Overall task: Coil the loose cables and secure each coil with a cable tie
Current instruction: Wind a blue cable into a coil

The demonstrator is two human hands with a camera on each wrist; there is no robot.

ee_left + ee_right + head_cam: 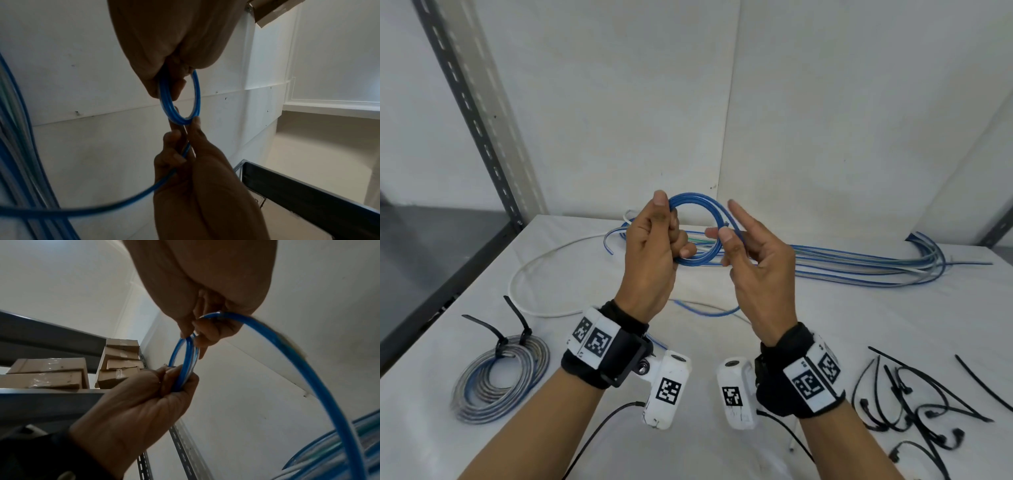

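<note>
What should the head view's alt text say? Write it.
Two hands raised over a white table wind a blue cable coil: the left hand grips one side, the right hand pinches the other. A tied coil lies left, loose cable ties right.

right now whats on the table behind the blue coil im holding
Behind the blue coil a bundle of loose blue and clear cables lies on the table. Both hands hide its middle stretch.

Left hand point(164, 40) grips small blue cable coil point(180, 99) at top; right hand point(197, 178) pinches its lower edge; cable tail trails left
</note>
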